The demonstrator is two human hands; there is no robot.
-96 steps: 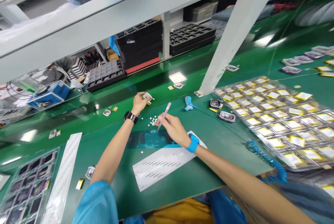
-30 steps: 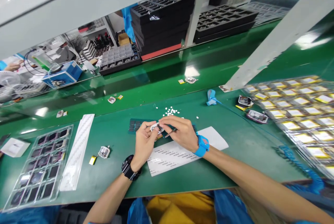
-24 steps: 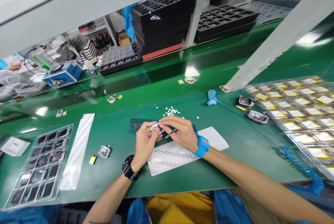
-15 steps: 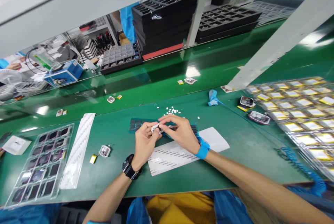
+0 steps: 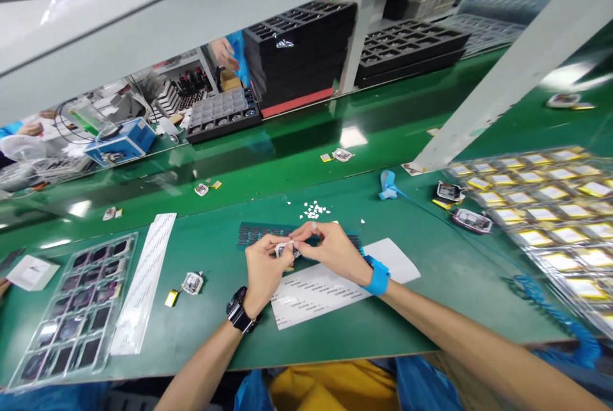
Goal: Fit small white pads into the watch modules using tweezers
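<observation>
Both hands meet over the middle of the green bench mat (image 5: 201, 328), working on one small silvery-white electronic module (image 5: 286, 249) held just above the near half of the mat. The step in hand looks like fitting or pressing something tiny onto that module (too small to make out what); the next move would call for a steady pinch and a fine, light touch at the module's top face.

The left hand (image 5: 263, 269), with a black watch at the wrist, has its fingers curled in and pinches the module from its left side. The right hand (image 5: 331, 251), wearing a blue wrist strap, has thumb and forefinger drawn close together at the module's right edge, the other fingers loosely bent; whether a tool lies in that hand I cannot tell.

Just beyond the hands lies a scatter of small white bits (image 5: 313, 210) and a dark strip of parts (image 5: 253, 233). A white printed sheet (image 5: 325, 290) lies under the wrists. Toward the right edge sits a clear tray of yellow-labelled cells (image 5: 550, 200); at the left, a clear tray of dark screens (image 5: 71, 309).
</observation>
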